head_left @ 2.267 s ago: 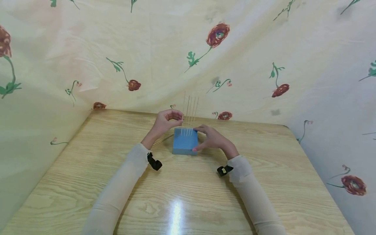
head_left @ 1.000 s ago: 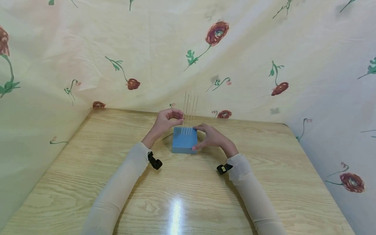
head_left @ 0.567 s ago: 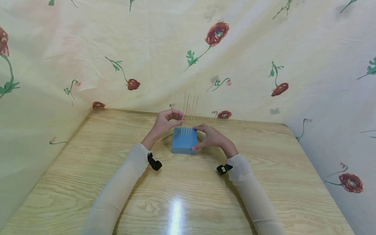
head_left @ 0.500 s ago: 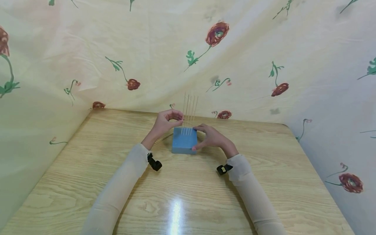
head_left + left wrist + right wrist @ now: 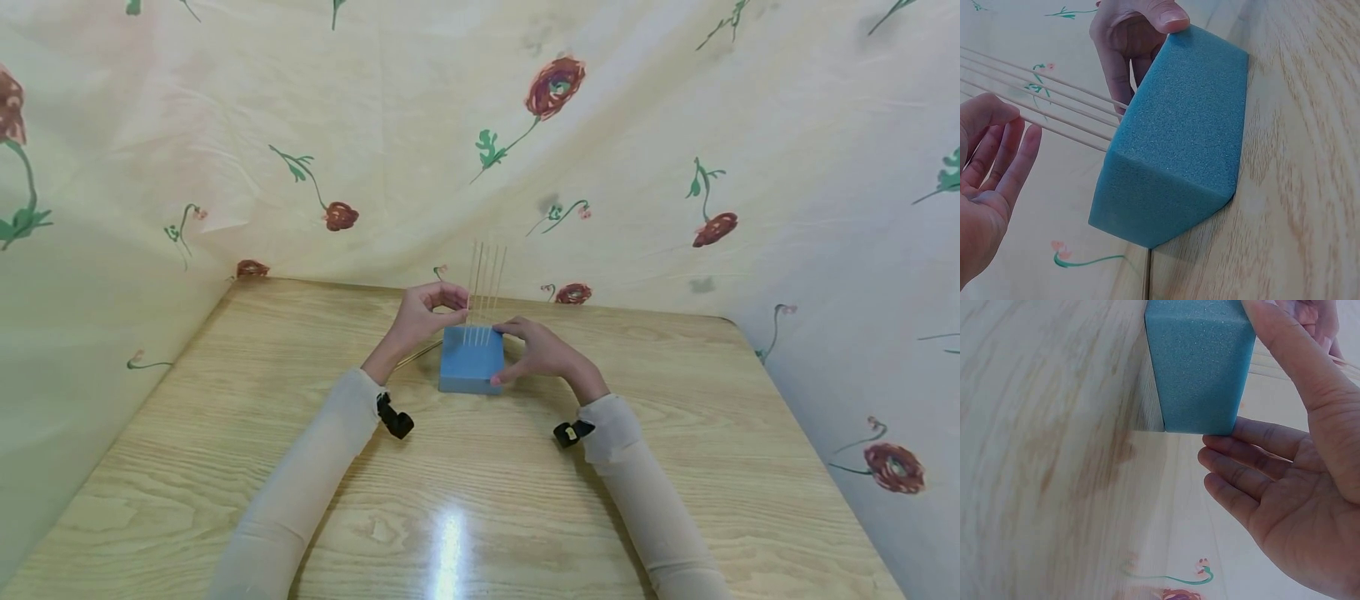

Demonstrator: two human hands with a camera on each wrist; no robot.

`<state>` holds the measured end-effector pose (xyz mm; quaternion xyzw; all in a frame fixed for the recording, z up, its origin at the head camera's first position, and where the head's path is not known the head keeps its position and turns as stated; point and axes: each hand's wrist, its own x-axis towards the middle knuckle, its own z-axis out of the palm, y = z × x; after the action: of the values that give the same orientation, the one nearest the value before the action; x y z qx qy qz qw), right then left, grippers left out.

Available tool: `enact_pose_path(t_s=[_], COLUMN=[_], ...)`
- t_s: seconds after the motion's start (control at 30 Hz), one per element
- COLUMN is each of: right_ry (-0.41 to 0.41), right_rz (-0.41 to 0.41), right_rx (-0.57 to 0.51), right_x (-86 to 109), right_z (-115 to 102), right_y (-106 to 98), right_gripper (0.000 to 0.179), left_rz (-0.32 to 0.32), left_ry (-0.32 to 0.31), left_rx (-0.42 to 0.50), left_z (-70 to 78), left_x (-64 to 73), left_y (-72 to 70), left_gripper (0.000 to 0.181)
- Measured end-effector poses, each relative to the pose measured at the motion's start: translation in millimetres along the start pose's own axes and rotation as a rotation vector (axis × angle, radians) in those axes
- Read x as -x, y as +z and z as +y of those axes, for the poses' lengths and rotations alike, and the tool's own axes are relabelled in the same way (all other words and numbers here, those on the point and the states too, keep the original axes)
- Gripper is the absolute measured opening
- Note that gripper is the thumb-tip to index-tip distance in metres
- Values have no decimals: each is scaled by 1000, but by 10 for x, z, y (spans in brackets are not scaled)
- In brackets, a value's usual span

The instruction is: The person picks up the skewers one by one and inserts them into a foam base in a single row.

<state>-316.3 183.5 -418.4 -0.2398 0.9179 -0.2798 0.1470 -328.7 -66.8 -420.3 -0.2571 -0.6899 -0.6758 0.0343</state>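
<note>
A blue foam block [image 5: 471,367] lies on the table with several thin wooden skewers stuck upright along its far part. My left hand [image 5: 423,315] pinches the leftmost skewer [image 5: 1063,132] between thumb and fingertips, a little above the foam. That skewer's lower end meets the block's top. My right hand [image 5: 546,350] holds the block at its right side, the thumb on the near edge and the fingers at the far edge. In the right wrist view, the fingertips touch the block's far lower edge.
Beside the block's left side, thin golden rods [image 5: 418,355] lie on the wooden table [image 5: 480,467], partly hidden by my left wrist. A flowered cloth [image 5: 420,125] hangs behind the table and along both sides. Black wrist cameras sit on both sleeves.
The leftmost skewer's tip stands slightly lower than before, with my left hand still pinching it. My right hand and the block keep their place.
</note>
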Motion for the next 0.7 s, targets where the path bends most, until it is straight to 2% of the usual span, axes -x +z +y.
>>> enact_pose_path(t_s=[0.43,0.7], right_ry=[-8,-11], right_rz=[-4,-3], right_rx=[-2,-8], right_x=[9,8], right_z=[-17,-17], right_y=[-8,-9], right_gripper=[102,102], left_rz=[14,12], left_ry=[-31,-9], left_rx=[-8,-10], left_z=[3,4], left_x=[0,13], left_y=[11,8], left_gripper=[20,17])
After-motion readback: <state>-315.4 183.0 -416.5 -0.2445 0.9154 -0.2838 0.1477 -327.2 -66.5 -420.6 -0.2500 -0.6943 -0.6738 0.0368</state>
